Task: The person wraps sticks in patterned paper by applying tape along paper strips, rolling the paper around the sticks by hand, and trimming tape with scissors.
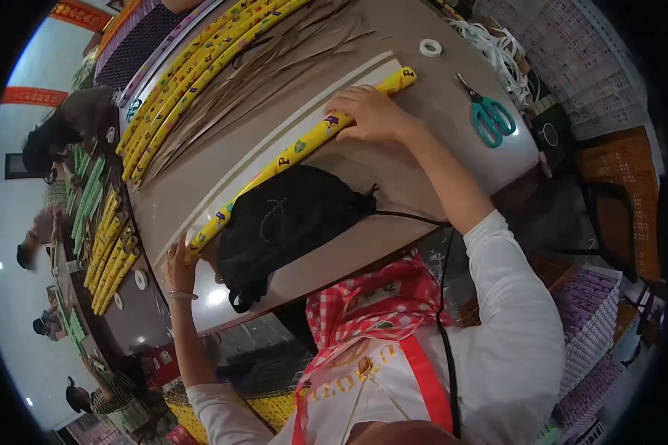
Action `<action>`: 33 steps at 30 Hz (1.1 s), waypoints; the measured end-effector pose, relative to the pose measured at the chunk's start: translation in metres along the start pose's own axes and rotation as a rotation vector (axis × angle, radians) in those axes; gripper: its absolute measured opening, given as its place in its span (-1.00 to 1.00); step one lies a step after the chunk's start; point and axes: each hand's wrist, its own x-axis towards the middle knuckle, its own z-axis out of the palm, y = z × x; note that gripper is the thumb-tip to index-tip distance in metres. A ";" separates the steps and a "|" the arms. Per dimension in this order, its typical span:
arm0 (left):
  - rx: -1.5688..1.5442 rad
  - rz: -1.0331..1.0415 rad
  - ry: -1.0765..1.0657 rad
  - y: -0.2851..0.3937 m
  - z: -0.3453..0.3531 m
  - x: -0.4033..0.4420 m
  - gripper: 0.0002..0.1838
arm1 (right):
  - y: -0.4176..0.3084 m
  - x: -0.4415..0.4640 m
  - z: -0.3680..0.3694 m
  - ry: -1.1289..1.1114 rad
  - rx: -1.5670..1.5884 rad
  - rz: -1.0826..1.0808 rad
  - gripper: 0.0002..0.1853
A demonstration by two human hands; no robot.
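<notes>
A long yellow printed roll [297, 150] lies slantwise on the brown table, with a pale strip [256, 152] running along its far side. Near the roll's upper right end, my right hand [371, 115] has its fingers curved over it. My left hand [179, 268] is at the lower left end, its fingers around that end. Between the roll and the table's near edge sits a black drawstring bag [289, 222]. Teal-handled scissors [490, 119] lie on the table to the right of my right hand.
Several yellow tubes [193, 81] and thin brown strips [249, 81] lie on the far side of the table. A white tape roll [430, 48] is near the scissors, beside tangled white strips [493, 52]. Other people are at a table on the left, with shorter yellow rolls [113, 256].
</notes>
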 end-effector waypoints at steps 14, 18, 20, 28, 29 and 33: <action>0.045 -0.057 -0.251 0.001 -0.017 0.018 -0.68 | 0.017 -0.005 -0.015 -0.004 -0.033 0.151 -0.59; 0.107 -0.072 -0.290 -0.008 -0.011 0.019 -0.73 | 0.019 -0.005 -0.011 0.022 -0.084 0.124 -0.60; 0.161 -0.040 -0.256 -0.009 -0.009 0.017 -0.77 | 0.019 -0.005 -0.009 0.014 -0.119 0.119 -0.59; 0.169 -0.057 -0.184 -0.017 0.012 0.004 -0.73 | 0.011 -0.004 -0.017 0.007 -0.161 0.162 -0.61; 0.195 -0.057 -0.162 -0.019 0.013 0.001 -0.73 | 0.010 -0.004 -0.016 0.024 -0.187 0.139 -0.60; 0.240 -0.122 -0.159 0.006 0.005 0.000 -0.74 | 0.003 0.001 -0.022 -0.088 -0.151 0.184 -0.60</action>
